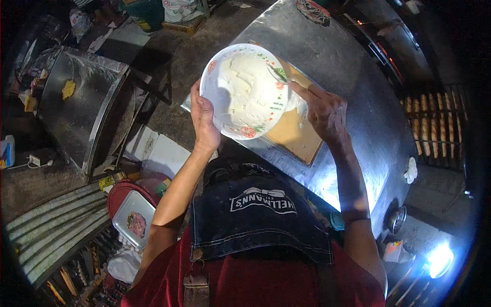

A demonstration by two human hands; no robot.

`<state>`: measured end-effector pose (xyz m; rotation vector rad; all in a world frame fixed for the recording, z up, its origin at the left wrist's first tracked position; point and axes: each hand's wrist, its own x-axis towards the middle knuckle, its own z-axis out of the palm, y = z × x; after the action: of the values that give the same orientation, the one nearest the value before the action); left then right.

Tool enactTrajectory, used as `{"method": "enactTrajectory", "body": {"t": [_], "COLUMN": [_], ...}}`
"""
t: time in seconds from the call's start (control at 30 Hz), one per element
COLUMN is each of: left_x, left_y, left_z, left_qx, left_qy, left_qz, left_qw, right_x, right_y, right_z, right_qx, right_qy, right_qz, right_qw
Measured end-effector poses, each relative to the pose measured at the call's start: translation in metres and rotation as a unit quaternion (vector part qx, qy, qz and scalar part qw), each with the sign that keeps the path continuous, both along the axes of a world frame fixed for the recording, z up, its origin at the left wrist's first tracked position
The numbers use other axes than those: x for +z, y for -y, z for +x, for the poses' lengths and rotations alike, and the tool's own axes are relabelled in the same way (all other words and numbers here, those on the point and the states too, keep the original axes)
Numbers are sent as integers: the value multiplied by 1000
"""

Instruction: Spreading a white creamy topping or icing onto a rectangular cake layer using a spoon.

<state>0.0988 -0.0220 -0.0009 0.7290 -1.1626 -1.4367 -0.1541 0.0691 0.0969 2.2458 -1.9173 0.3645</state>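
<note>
My left hand (204,117) grips the left side of a white bowl (240,92) with a fruit-patterned rim, full of thick white cream. At the bowl's right edge, my right hand (325,110) has its fingers closed on a slim metal utensil (273,71), probably a spoon, its tip at the cream. Beneath the bowl, on the steel table, lies a rectangular tray (292,143) with a flat light-brown layer, smeared with white near my right fingers and partly hidden by the bowl.
The steel table (363,143) bears a patterned round item (312,11). Racks of long baked rolls (432,123) stand right. Left are a metal cabinet (82,112), a corrugated sheet (56,230) and a tray with pinkish contents (123,220). A bright lamp (439,260) shines lower right.
</note>
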Motion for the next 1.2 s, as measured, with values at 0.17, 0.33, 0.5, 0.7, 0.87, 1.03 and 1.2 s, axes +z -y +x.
{"method": "enactTrajectory", "body": {"t": [0.17, 0.33, 0.5, 0.7, 0.87, 1.03, 1.2], "left_x": [1, 5, 9, 6, 11, 12, 6], "left_y": [2, -4, -11, -16, -18, -24, -18], "left_z": [-12, -10, -21, -25, -25, -27, -25], "left_qx": [-16, -20, -22, 10, 18, 26, 32], "left_qy": [-40, -57, -19, -27, -28, -3, 9], "left_qz": [10, 43, -13, 1, -2, -9, 22], "left_qw": [999, 997, 999, 1000, 999, 1000, 999], "right_x": [-20, -14, -10, -2, 9, -9, -14], "right_y": [-4, 0, 8, 2, -5, -9, -7], "right_z": [42, 36, 57, 77, 51, 67, 65], "right_qx": [-8, -30, -59, -71, -54, -61, -82], "right_qy": [107, 170, 290, 417, 294, 357, 539], "right_qz": [55, 32, 9, 123, -1, 33, 137], "right_qw": [993, 984, 955, 898, 954, 932, 827]}}
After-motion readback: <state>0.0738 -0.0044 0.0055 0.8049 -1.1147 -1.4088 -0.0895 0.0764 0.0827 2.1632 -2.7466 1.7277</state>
